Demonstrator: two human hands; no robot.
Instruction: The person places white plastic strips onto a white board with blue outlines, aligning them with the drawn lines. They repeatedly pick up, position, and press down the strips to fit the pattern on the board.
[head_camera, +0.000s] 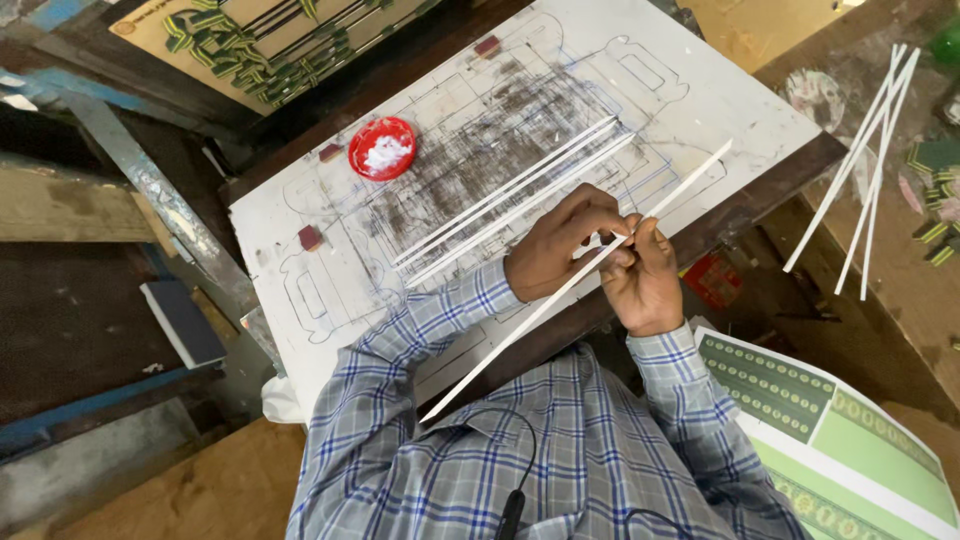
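A long thin white strip (520, 325) runs diagonally from my lap up past the board's right edge. My left hand (560, 245) and my right hand (645, 280) both pinch it near its middle, fingertips meeting. Under the hands lies a white work board (300, 215) marked with drawn outlines and dark smudges. Several more white strips (510, 200) lie side by side on the board just above my left hand.
A red lid holding white paste (382, 148) sits on the board's upper left. Small dark red blocks (310, 237) dot the board. Loose white strips (865, 170) lie at the right. Green patterned printed sheets (830, 430) lie at lower right, a dark blue book (185, 322) at left.
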